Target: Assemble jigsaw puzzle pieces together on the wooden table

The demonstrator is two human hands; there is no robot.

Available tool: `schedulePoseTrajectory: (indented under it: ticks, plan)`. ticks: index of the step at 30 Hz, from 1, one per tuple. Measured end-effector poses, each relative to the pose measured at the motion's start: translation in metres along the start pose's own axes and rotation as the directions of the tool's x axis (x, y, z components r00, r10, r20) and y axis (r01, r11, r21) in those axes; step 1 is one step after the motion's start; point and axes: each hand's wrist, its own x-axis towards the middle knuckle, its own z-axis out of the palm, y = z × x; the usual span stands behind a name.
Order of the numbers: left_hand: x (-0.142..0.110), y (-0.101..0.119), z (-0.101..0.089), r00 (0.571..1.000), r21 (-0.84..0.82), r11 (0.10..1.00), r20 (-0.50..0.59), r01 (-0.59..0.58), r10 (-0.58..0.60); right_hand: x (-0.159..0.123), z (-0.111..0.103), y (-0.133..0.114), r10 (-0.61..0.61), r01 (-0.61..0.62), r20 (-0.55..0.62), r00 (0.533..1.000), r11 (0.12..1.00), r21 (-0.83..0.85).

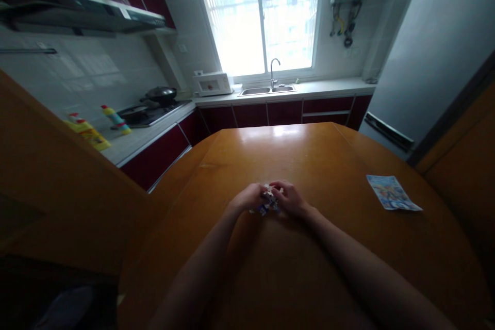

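Observation:
A small heap of jigsaw puzzle pieces (274, 205), white and bluish, lies on the wooden table (301, 157) in front of me. My left hand (250, 197) curls round the heap's left side, fingers bent against the pieces. From the right, my right hand (289, 197) cups the same heap with its thumb and fingers bent over it. Both hands touch the pieces and nearly meet at the far side. Parts of the heap are hidden beneath the fingers. Off to the right lies a printed picture sheet (392, 193), mostly blue and yellow, with a raised corner.
Beyond the table runs a counter with a sink (266, 91), a microwave (212, 84) and a stove carrying a wok (161, 94). Yellow bottles (91, 135) stand at the left. A fridge (429, 56) rises at the right, and a wooden panel (58, 180) borders the table's left.

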Motion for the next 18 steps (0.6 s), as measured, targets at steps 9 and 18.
schedulePoseTrajectory:
  ticks: [9, 18]
  plan:
    - [-0.002, -0.009, -0.011, 0.998, -0.238, 0.969, -0.028, -0.066, 0.061, -0.003, 0.002, -0.002, 0.017, -0.017, 0.005, 1.0, 1.0, 0.003]
    - [0.002, -0.017, -0.01, 0.998, -0.376, 0.924, -0.015, -0.068, 0.068, -0.002, 0.002, 0.001, 0.023, -0.027, -0.054, 0.998, 0.997, -0.073]
